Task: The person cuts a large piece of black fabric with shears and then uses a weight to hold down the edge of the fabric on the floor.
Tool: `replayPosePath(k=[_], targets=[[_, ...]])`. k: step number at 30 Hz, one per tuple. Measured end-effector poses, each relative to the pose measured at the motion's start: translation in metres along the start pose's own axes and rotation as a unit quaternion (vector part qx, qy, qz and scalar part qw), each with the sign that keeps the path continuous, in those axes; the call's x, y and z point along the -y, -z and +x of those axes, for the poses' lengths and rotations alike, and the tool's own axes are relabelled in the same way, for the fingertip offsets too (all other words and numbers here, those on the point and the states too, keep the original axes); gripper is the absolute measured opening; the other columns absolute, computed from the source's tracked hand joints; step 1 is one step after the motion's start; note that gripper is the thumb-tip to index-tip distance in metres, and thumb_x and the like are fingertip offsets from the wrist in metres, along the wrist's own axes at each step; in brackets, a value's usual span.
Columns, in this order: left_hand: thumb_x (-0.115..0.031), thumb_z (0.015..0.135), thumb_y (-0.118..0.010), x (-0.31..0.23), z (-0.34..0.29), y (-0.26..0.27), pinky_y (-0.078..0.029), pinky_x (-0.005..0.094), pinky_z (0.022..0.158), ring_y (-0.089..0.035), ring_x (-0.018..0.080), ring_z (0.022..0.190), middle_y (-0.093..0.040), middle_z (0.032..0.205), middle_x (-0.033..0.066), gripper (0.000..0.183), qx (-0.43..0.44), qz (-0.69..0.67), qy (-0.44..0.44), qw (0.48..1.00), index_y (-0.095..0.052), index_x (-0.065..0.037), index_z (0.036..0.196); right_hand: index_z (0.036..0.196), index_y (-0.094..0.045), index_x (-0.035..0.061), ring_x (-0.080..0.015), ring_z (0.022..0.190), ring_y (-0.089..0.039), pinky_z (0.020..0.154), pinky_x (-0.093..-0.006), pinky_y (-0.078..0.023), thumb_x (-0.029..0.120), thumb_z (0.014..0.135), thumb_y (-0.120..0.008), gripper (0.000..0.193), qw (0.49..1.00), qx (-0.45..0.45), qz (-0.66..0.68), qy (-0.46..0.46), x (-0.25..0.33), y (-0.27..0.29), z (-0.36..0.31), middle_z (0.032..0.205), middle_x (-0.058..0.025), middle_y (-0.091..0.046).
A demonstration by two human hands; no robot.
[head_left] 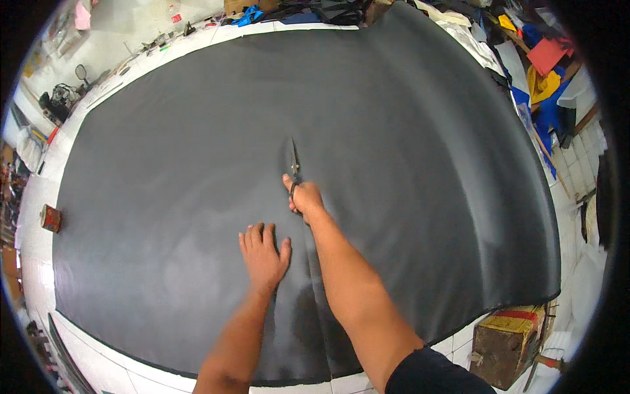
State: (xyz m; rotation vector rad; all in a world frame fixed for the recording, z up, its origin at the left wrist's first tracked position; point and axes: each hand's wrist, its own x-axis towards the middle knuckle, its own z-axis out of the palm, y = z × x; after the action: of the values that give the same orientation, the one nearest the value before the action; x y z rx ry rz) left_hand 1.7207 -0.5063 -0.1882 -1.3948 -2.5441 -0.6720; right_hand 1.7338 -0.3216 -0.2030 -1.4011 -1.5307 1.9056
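Note:
A large sheet of dark grey, leather-like material (pixel 164 144) is spread over a white tiled surface. My right hand (pixel 306 197) grips a pair of scissors (pixel 294 157) by the handles, near the middle of the sheet. Their blades point away from me, and one seems to lie along the material. A cut line runs from the scissors back toward the near edge, between my forearms. To the left of that line, my left hand (pixel 265 255) rests palm down on the sheet with fingers spread.
A small reddish tin (pixel 50 218) stands by the sheet's left edge. At the near right sits a worn box (pixel 508 345). Folded dark cloth (pixel 321 12) lies along the far edge, and colourful scraps (pixel 545 72) pile up at the far right. The sheet's right side curves upward.

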Motion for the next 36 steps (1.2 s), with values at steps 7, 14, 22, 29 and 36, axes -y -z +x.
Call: replayPosePath(k=[7, 14, 22, 29, 36], targets=[[-0.036, 0.082, -0.061, 0.007, 0.009, -0.027, -0.024, 0.0583, 0.108, -0.04, 0.0395, 0.124, -0.049, 0.121, 0.0206, 0.051, 0.053, 0.027, 0.023, 0.998, -0.053, -0.002, 0.119, 0.059, -0.05, 0.0071, -0.0139, 0.043, -0.049, 0.041, -0.0296, -0.039, 0.053, 0.086, -0.064, 0.055, 0.998, -0.026, -0.044, -0.024, 0.006, 0.002, 0.003, 0.051, -0.0036, -0.05], [-0.039, 0.078, -0.062, 0.012, 0.015, -0.027, -0.023, 0.0601, 0.109, -0.039, 0.042, 0.123, -0.048, 0.121, 0.0218, 0.055, 0.095, 0.012, 0.053, 0.994, -0.054, -0.003, 0.119, 0.07, -0.058, 0.0014, -0.0285, 0.06, -0.059, 0.059, -0.0387, -0.045, 0.056, 0.087, -0.061, 0.057, 0.991, -0.064, -0.115, 0.002, -0.018, -0.005, 0.01, 0.064, -0.0133, -0.059], [-0.043, 0.079, -0.06, 0.013, 0.017, -0.028, -0.022, 0.0631, 0.107, -0.037, 0.0417, 0.123, -0.044, 0.122, 0.0206, 0.055, 0.143, 0.025, 0.066, 0.987, -0.055, -0.002, 0.116, 0.067, -0.049, 0.0072, -0.0129, 0.044, -0.049, 0.043, -0.0301, -0.039, 0.056, 0.086, -0.063, 0.054, 0.992, -0.077, -0.1, 0.002, 0.002, -0.012, 0.035, 0.051, -0.0013, -0.048], [-0.044, 0.079, -0.058, 0.016, 0.01, -0.039, -0.022, 0.0649, 0.106, -0.036, 0.0408, 0.122, -0.042, 0.123, 0.0205, 0.055, 0.121, 0.025, 0.034, 0.992, -0.052, -0.004, 0.117, 0.063, -0.045, 0.0101, -0.0114, 0.043, -0.047, 0.041, -0.03, -0.038, 0.056, 0.086, -0.063, 0.055, 0.992, -0.079, -0.096, 0.002, 0.072, -0.018, 0.158, 0.052, -0.0003, -0.046], [-0.044, 0.08, -0.057, 0.022, 0.006, -0.036, -0.023, 0.0655, 0.105, -0.035, 0.0401, 0.123, -0.042, 0.123, 0.0201, 0.055, 0.124, 0.041, 0.033, 0.991, -0.052, -0.004, 0.117, 0.07, -0.059, -0.0016, -0.0343, 0.067, -0.059, 0.066, -0.0435, -0.046, 0.057, 0.087, -0.059, 0.061, 0.992, -0.027, -0.098, -0.081, 0.105, -0.026, 0.162, 0.067, -0.0167, -0.06]])
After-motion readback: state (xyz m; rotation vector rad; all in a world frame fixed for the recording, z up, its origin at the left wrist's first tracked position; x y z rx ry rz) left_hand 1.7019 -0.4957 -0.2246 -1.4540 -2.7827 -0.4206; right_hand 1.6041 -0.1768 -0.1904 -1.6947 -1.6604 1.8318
